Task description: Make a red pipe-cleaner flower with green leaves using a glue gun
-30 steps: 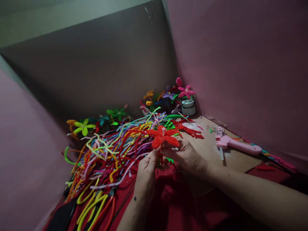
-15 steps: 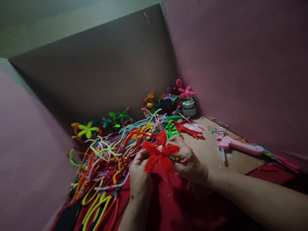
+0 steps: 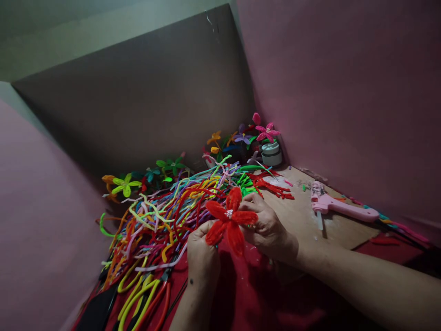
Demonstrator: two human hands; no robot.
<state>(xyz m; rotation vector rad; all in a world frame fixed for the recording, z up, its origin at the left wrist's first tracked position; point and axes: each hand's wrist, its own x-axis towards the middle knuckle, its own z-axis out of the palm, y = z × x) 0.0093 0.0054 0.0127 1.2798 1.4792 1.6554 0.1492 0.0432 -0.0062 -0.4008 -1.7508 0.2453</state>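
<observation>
A red pipe-cleaner flower with several looped petals and a small white bead-like centre faces me, held up over the red cloth. My left hand is closed at its lower left petal, the fingertips partly hidden behind it. On the other side my right hand pinches at the right petal, with its fingertips also behind the flower. Whatever stem lies behind the petals is hidden. Just beyond the hands spreads a big heap of loose pipe cleaners in many colours.
A pink glue gun lies on a brown board at the right. Yellow-handled and red-handled tools rest at front left. Finished flowers line the back, some near a pale jar. Pink walls close in both sides.
The flower has turned slightly, its lower petal swinging a little left. My left fingers have curled in closer beneath the left petals. My right hand has barely moved.
</observation>
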